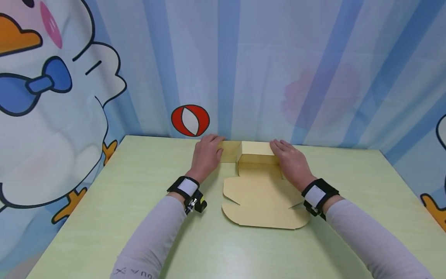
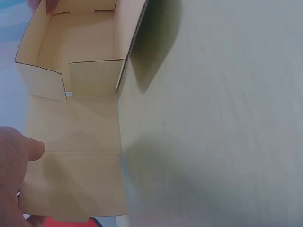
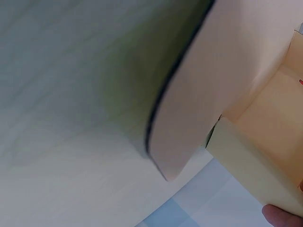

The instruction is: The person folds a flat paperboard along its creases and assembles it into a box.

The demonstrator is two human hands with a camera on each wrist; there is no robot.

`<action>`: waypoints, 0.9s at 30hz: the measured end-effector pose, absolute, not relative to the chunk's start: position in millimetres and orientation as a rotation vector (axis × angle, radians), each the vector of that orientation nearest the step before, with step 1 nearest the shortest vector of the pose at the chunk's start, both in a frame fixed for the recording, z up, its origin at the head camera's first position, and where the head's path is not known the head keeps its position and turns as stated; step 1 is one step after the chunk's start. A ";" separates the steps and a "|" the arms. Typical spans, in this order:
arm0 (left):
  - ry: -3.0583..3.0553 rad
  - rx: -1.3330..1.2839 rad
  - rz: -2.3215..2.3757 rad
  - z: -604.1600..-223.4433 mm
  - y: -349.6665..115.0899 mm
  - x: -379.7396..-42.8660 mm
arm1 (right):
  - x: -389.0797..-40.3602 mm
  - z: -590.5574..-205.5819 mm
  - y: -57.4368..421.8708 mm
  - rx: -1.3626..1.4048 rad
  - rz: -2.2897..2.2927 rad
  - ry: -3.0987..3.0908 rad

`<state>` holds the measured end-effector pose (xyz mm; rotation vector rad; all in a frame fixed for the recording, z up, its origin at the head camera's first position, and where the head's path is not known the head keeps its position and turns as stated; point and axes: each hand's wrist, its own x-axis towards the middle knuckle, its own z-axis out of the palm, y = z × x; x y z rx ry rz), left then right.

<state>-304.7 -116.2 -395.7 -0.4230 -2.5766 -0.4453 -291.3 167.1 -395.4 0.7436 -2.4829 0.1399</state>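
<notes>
A partly folded tan cardboard box [image 1: 259, 190] lies on the table, its near panel with rounded corners flat toward me. At its far end, walls stand up around a shallow recess [image 2: 87, 35]. A long flap [image 1: 230, 151] sticks out to the left. My left hand [image 1: 206, 155] grips this flap by its edge, thumb [image 2: 35, 149] on the inner face and other fingers behind. My right hand [image 1: 292, 162] holds the right end wall, and a fingertip [image 3: 279, 216] shows at the edge of the outer panel [image 3: 253, 165]. Most of the right fingers are hidden in its wrist view.
The pale green table [image 1: 139, 182] ends just behind the box, against a blue striped cloth backdrop [image 1: 265, 69] with printed cartoon figures. Both wrists wear black straps [image 1: 188, 188] with small cameras.
</notes>
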 end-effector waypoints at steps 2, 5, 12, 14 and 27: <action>-2.591 -0.411 -0.468 -397.3 -116.5 -304.4 | -291.3 -395.7 167.5 0.746 0.142 -2.480; -2.610 -0.400 -0.510 -399.3 -116.8 -303.8 | -291.8 -396.3 167.9 0.747 0.137 -2.476; -2.623 -0.387 -0.576 -400.5 -116.5 -302.5 | -293.1 -398.0 168.4 0.749 0.144 -2.459; -2.627 -0.379 -0.585 -400.3 -116.1 -301.8 | -292.9 -398.3 168.6 0.748 0.144 -2.463; -2.648 -0.339 -0.568 -396.1 -114.8 -295.3 | -292.7 -398.0 170.5 0.744 0.132 -2.495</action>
